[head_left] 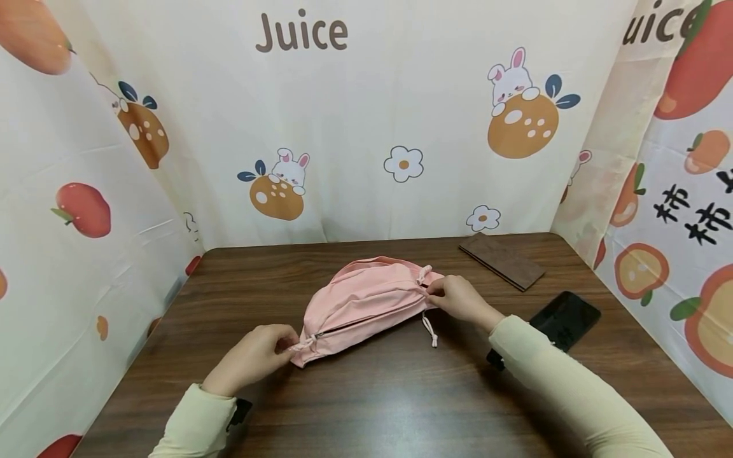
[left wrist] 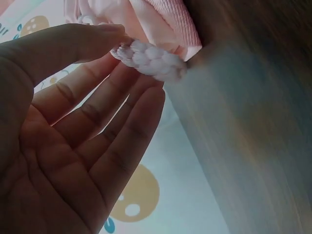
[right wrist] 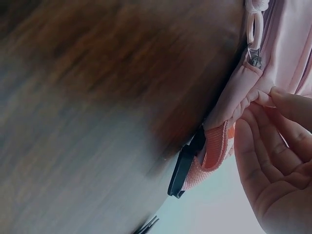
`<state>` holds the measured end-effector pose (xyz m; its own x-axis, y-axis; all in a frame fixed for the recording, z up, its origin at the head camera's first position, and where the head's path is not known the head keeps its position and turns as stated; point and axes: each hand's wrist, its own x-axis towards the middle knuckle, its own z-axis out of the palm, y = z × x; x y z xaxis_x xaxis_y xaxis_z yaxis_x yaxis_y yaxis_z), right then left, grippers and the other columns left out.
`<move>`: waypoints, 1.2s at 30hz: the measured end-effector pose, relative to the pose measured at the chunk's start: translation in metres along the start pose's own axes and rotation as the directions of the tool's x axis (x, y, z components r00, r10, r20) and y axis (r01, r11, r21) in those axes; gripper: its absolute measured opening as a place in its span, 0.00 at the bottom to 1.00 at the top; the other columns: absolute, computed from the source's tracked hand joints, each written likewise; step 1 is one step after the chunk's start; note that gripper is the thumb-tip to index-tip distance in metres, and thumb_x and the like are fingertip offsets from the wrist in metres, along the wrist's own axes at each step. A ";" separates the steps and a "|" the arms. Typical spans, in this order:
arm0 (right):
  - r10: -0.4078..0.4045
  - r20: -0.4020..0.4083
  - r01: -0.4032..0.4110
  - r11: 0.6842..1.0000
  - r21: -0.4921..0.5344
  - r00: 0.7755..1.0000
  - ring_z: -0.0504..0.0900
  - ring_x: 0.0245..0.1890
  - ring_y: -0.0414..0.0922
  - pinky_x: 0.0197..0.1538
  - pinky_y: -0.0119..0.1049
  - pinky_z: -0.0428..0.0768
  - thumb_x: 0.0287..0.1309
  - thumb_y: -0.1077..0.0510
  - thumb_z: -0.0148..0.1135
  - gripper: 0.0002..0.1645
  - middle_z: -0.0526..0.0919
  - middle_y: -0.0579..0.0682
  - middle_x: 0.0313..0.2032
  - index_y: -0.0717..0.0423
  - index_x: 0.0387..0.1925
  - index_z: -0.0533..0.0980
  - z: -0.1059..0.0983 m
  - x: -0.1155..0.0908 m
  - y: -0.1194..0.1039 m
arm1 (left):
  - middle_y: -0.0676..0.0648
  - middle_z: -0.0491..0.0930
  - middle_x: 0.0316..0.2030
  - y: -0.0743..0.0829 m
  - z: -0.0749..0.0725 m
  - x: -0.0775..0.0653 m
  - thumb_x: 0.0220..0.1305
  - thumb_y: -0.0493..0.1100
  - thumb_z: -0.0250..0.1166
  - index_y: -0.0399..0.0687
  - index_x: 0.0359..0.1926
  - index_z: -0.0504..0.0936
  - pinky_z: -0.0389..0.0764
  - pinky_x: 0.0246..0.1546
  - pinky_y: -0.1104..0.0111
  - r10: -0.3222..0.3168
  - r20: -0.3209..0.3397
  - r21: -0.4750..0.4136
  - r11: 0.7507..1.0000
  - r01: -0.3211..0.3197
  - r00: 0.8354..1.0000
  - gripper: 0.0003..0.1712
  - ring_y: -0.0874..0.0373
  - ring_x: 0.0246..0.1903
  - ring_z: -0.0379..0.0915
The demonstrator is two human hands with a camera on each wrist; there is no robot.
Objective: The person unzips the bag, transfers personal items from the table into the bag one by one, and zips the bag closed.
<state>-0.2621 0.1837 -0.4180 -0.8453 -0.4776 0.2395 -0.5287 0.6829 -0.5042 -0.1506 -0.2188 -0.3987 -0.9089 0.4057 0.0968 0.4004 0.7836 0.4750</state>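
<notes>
A pink waist bag (head_left: 361,305) lies slantwise on the table, with a zipper line along its front. At its left end, my left hand (head_left: 252,359) pinches a braided pull cord (left wrist: 151,61) between thumb and fingers. My right hand (head_left: 462,300) is at the opposite end, pinching a fold of the bag's fabric (right wrist: 261,97) between thumb and forefinger. Close by in the right wrist view are a metal zipper slider (right wrist: 254,59), a ribbed pink strap (right wrist: 214,151) and a black plastic buckle (right wrist: 183,168). Another pull cord (head_left: 431,331) hangs below the right end onto the table.
A black phone-like slab (head_left: 565,321) lies on the brown wooden table (head_left: 395,407), beyond my right forearm. Behind it rests a flat dark brown board (head_left: 501,261). Printed curtains (head_left: 366,127) surround the table's back and sides.
</notes>
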 end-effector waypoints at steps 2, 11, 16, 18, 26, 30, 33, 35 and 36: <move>-0.010 -0.004 0.010 1.000 0.008 1.000 0.70 0.22 0.35 0.28 0.31 0.69 0.54 0.61 0.68 0.03 0.83 0.43 0.24 0.57 0.28 0.84 0.000 0.000 -0.001 | 0.61 0.77 0.25 0.000 0.002 0.002 0.54 0.34 0.69 0.54 0.30 0.81 0.71 0.28 0.74 0.007 -0.001 0.002 1.000 -0.007 1.000 0.09 0.69 0.26 0.68; 0.077 0.030 -0.077 0.997 -0.010 0.997 0.70 0.23 0.37 0.29 0.31 0.68 0.55 0.60 0.68 0.03 0.84 0.45 0.25 0.57 0.31 0.84 0.001 0.002 -0.004 | 0.58 0.79 0.28 0.004 0.002 0.006 0.52 0.33 0.70 0.53 0.31 0.83 0.72 0.30 0.73 0.036 0.004 0.026 0.999 -0.036 0.999 0.09 0.64 0.28 0.71; 0.098 0.041 -0.097 0.995 -0.013 0.994 0.70 0.23 0.37 0.29 0.31 0.69 0.56 0.59 0.68 0.04 0.85 0.45 0.27 0.56 0.32 0.85 0.000 0.002 -0.005 | 0.55 0.82 0.31 0.011 -0.003 0.009 0.55 0.36 0.71 0.51 0.35 0.84 0.75 0.34 0.71 0.035 -0.036 0.015 0.999 -0.035 0.999 0.07 0.61 0.32 0.74; 0.106 0.044 -0.105 0.994 -0.009 0.993 0.70 0.23 0.37 0.30 0.31 0.69 0.56 0.59 0.68 0.05 0.86 0.46 0.28 0.57 0.33 0.85 -0.001 0.002 -0.006 | 0.53 0.82 0.31 0.016 -0.003 0.012 0.56 0.36 0.70 0.49 0.35 0.84 0.76 0.35 0.71 0.049 -0.082 0.006 0.999 -0.049 0.995 0.06 0.60 0.32 0.75; 0.122 0.042 -0.122 0.993 -0.011 0.992 0.69 0.22 0.38 0.28 0.31 0.68 0.57 0.58 0.67 0.09 0.86 0.47 0.29 0.59 0.37 0.85 -0.002 0.002 -0.005 | 0.52 0.82 0.36 0.038 0.009 0.035 0.57 0.38 0.72 0.47 0.40 0.85 0.78 0.34 0.69 0.179 -0.290 0.071 0.984 -0.165 0.940 0.09 0.59 0.32 0.77; 0.121 0.038 -0.121 0.993 -0.004 0.992 0.68 0.21 0.37 0.27 0.31 0.67 0.57 0.58 0.67 0.09 0.85 0.45 0.27 0.58 0.37 0.86 -0.003 0.001 -0.006 | 0.51 0.83 0.35 0.047 0.020 0.048 0.54 0.38 0.73 0.46 0.39 0.86 0.81 0.39 0.64 0.316 -0.336 0.204 0.944 -0.259 0.887 0.10 0.59 0.35 0.78; 0.119 0.034 -0.119 0.993 0.001 0.992 0.68 0.21 0.37 0.27 0.31 0.68 0.57 0.58 0.67 0.09 0.86 0.46 0.27 0.58 0.37 0.86 -0.003 0.000 -0.007 | 0.51 0.81 0.33 0.051 0.029 0.056 0.54 0.38 0.73 0.45 0.36 0.85 0.80 0.37 0.65 0.403 -0.335 0.299 0.903 -0.309 0.852 0.08 0.58 0.33 0.76; 0.118 0.034 -0.118 0.993 0.001 0.992 0.69 0.22 0.37 0.28 0.31 0.68 0.57 0.57 0.68 0.08 0.86 0.45 0.28 0.58 0.36 0.86 -0.004 0.000 -0.007 | 0.51 0.78 0.31 0.052 0.034 0.060 0.55 0.38 0.73 0.46 0.34 0.84 0.79 0.36 0.65 0.439 -0.331 0.346 0.880 -0.325 0.835 0.06 0.57 0.32 0.75; 0.117 0.033 -0.117 0.993 0.001 0.993 0.69 0.22 0.37 0.28 0.31 0.68 0.57 0.57 0.68 0.08 0.86 0.45 0.28 0.58 0.36 0.86 -0.004 0.000 -0.007 | 0.52 0.78 0.30 0.052 0.036 0.061 0.56 0.38 0.72 0.46 0.33 0.83 0.78 0.35 0.65 0.451 -0.331 0.359 0.873 -0.331 0.829 0.05 0.56 0.32 0.74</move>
<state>-0.2582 0.1808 -0.4112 -0.8985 -0.4122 0.1512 -0.4258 0.7338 -0.5294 -0.1810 -0.1357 -0.3997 -0.6117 0.5339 0.5838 0.6921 0.7186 0.0680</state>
